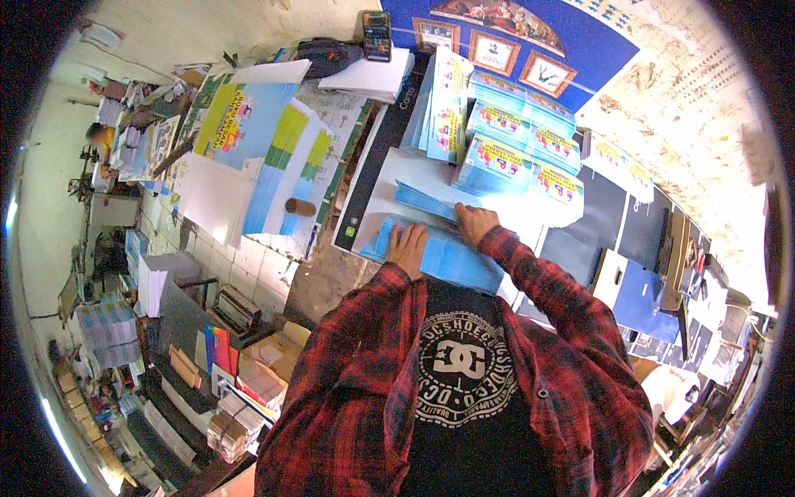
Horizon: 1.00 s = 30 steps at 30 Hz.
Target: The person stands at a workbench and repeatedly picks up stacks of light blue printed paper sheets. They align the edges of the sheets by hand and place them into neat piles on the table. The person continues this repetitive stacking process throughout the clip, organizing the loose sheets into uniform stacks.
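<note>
My left hand lies with its fingers stretched out over a fanned stack of blue booklets, close to my body. Just right of it, my right hand is closed, thumb and fingers pinching the right end of a thin blue bundle of booklets. That bundle lies slantwise, a little beyond the fanned stack. Both rest on a pale grey sheet on the worktable. Part of the right hand's grip is hidden by its own fingers.
Piles of finished-looking colourful booklets stand behind my hands. Leftward, another table bears large printed sheets and a brown block. A phone stands upright at the back, beside a dark bag. Dark panels lie rightward.
</note>
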{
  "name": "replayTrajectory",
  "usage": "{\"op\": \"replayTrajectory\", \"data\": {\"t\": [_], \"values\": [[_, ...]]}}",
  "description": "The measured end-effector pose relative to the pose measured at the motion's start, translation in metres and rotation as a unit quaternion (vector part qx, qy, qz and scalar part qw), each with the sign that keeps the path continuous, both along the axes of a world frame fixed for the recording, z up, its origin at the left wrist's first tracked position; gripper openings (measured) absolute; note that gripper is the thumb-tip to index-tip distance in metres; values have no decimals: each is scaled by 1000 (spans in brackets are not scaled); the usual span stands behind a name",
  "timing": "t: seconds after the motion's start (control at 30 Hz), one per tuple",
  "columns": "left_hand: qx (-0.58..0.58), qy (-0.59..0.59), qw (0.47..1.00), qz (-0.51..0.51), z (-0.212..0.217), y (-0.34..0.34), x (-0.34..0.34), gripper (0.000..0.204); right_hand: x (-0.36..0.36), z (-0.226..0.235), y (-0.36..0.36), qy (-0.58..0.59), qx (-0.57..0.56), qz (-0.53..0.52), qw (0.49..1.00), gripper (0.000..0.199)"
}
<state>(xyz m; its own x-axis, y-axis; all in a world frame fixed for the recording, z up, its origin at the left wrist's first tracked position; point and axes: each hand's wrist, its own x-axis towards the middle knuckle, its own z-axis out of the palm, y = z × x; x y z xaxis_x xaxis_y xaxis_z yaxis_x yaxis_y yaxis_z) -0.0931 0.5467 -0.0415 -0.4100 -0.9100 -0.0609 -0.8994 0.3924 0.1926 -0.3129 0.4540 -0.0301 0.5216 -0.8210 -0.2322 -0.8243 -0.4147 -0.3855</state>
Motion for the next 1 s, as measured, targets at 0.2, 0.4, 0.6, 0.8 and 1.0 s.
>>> {"op": "replayTrajectory", "data": {"t": [0.2,0.4,0.6,0.8,1.0], "values": [[54,-19,998,-9,9,-12,-9,87,-27,-19,14,6,-65,-42,997,32],[-38,-7,999,-28,-5,-1,-3,82,-53,33,30,-59,-41,-67,995,38],[-16,25,999,-14,-9,-3,-6,82,-195,200,34,-221,-44,-216,950,46],[30,-17,999,-8,9,-9,-13,81,-380,232,-28,-56,7,-309,949,37],[-101,-41,994,-28,-29,-9,0,77,-488,112,-120,81,64,-351,931,46]]}}
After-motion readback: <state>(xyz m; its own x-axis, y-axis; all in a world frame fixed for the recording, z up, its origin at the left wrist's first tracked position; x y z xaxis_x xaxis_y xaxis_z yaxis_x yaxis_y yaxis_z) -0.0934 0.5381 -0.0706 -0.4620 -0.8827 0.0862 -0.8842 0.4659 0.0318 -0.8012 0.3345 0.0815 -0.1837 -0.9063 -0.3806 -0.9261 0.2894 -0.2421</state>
